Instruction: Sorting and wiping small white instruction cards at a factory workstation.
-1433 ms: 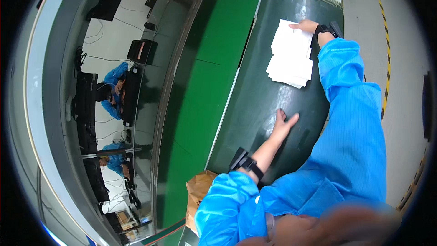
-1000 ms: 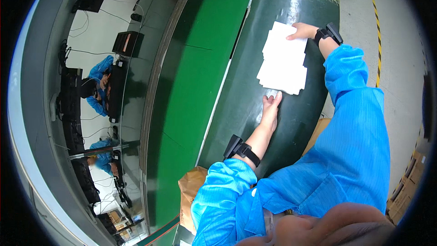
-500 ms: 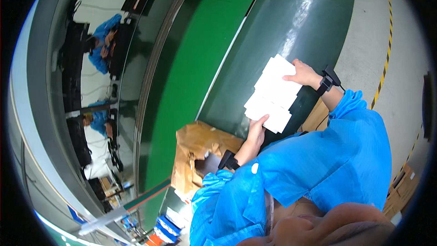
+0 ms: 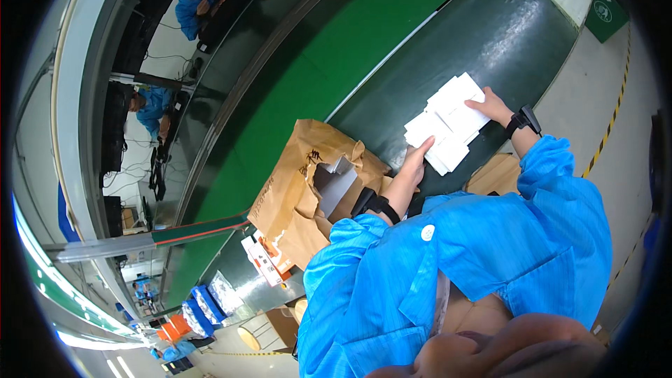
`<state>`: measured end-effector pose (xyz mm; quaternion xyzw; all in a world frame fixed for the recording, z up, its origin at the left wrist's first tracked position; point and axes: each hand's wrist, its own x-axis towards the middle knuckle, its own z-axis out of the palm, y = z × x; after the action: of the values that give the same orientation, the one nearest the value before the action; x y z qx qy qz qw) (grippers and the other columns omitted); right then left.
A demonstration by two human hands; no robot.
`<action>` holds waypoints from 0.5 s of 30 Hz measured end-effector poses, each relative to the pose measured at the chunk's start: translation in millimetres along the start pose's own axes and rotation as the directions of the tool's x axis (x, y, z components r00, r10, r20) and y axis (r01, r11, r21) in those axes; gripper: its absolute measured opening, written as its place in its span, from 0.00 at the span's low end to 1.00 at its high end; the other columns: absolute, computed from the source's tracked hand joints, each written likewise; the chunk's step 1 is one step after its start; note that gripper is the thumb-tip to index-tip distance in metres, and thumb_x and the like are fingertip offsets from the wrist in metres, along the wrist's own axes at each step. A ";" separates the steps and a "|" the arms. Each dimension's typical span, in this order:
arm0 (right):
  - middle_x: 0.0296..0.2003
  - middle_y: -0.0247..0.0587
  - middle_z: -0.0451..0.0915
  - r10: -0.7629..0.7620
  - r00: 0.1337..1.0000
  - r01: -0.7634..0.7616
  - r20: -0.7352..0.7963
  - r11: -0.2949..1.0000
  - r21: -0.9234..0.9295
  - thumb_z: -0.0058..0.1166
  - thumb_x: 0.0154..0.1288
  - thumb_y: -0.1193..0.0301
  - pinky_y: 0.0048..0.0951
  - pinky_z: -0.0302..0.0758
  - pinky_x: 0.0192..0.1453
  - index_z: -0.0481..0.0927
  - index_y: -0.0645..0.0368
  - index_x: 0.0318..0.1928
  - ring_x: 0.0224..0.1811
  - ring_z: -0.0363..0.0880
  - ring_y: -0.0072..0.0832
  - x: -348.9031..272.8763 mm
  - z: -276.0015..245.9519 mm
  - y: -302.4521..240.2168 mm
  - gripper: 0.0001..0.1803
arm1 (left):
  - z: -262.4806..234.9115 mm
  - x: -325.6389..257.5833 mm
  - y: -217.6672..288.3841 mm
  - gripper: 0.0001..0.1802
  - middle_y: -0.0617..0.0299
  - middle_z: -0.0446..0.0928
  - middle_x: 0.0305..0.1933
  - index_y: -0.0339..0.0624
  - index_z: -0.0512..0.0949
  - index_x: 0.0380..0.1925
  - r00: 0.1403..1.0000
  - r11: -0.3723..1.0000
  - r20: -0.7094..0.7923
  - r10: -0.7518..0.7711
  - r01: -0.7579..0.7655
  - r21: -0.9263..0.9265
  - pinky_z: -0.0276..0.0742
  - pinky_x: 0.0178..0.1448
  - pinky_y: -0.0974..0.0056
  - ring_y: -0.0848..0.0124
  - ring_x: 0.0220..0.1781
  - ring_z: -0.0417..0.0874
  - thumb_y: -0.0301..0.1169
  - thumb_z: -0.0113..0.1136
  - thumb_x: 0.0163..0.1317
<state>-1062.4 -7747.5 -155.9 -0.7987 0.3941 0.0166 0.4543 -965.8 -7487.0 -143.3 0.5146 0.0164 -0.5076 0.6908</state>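
Observation:
Both my hands hold one uneven stack of white, flat, card-like pieces above the dark green worktop. My left hand grips its near left end, thumb on top and fingers hidden beneath. At the far right edge my right hand pinches the stack with its thumb on the upper face. Several pieces are offset from one another, so their corners stick out. Left of my left forearm lies a torn brown paper bag, with grey-white flat contents showing through its opening.
A green belt-like strip runs beyond the worktop. An orange-and-white box sits behind the bag, and blue packs farther left. A brown carton stands by my right arm. People in blue work across the line.
The view has turned, so more of the paper bag and the left side shows. My hands still hold the white stack, which looks slightly more gathered.

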 end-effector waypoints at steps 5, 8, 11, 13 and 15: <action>0.43 0.62 0.71 -0.049 0.999 0.046 0.023 0.993 0.106 0.59 0.42 0.47 0.32 0.69 0.49 0.61 0.76 0.49 0.46 0.73 0.43 0.3 2.5 0.8 0.46 | 5.3 0.7 -1.0 0.29 0.54 0.70 0.50 0.30 0.64 0.50 0.996 0.995 -0.091 0.015 -0.006 0.100 0.61 0.56 0.63 0.63 0.52 0.69 0.33 0.61 0.49; 0.43 0.63 0.71 -0.064 0.998 0.062 0.007 0.990 0.129 0.60 0.42 0.48 0.31 0.69 0.48 0.61 0.77 0.48 0.45 0.73 0.42 0.1 1.4 8.4 0.46 | 7.7 2.8 -3.6 0.30 0.54 0.70 0.49 0.30 0.65 0.49 0.990 0.997 -0.139 0.029 -0.018 0.077 0.61 0.56 0.63 0.63 0.52 0.69 0.33 0.62 0.47; 0.43 0.63 0.71 -0.038 0.999 0.038 -0.003 0.996 0.080 0.60 0.42 0.48 0.31 0.69 0.48 0.61 0.77 0.48 0.45 0.73 0.42 10.2 4.2 12.7 0.46 | 9.4 4.8 -3.6 0.30 0.53 0.70 0.49 0.30 0.65 0.49 0.991 0.996 -0.122 0.052 -0.043 0.075 0.61 0.56 0.63 0.62 0.52 0.69 0.32 0.63 0.46; 0.44 0.62 0.71 -0.023 1.000 0.023 0.000 0.997 0.072 0.60 0.42 0.48 0.31 0.69 0.49 0.61 0.76 0.49 0.45 0.73 0.42 6.8 2.4 6.0 0.46 | 8.7 7.1 -4.6 0.30 0.53 0.70 0.49 0.30 0.65 0.49 0.988 0.996 -0.148 0.049 -0.037 0.084 0.62 0.56 0.63 0.62 0.51 0.70 0.32 0.62 0.46; 0.44 0.62 0.70 -0.033 0.999 0.033 -0.007 0.996 0.079 0.60 0.41 0.47 0.31 0.68 0.49 0.61 0.76 0.49 0.46 0.72 0.42 7.5 3.4 6.8 0.47 | 9.2 8.9 -5.5 0.30 0.52 0.70 0.49 0.29 0.65 0.49 0.981 0.996 -0.186 0.049 -0.033 0.087 0.63 0.55 0.63 0.62 0.51 0.70 0.31 0.62 0.47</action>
<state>-1060.4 -7751.5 -165.7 -0.7866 0.3826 -0.0086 0.4845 -970.0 -7499.5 -147.7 0.5887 0.0496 -0.4428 0.6744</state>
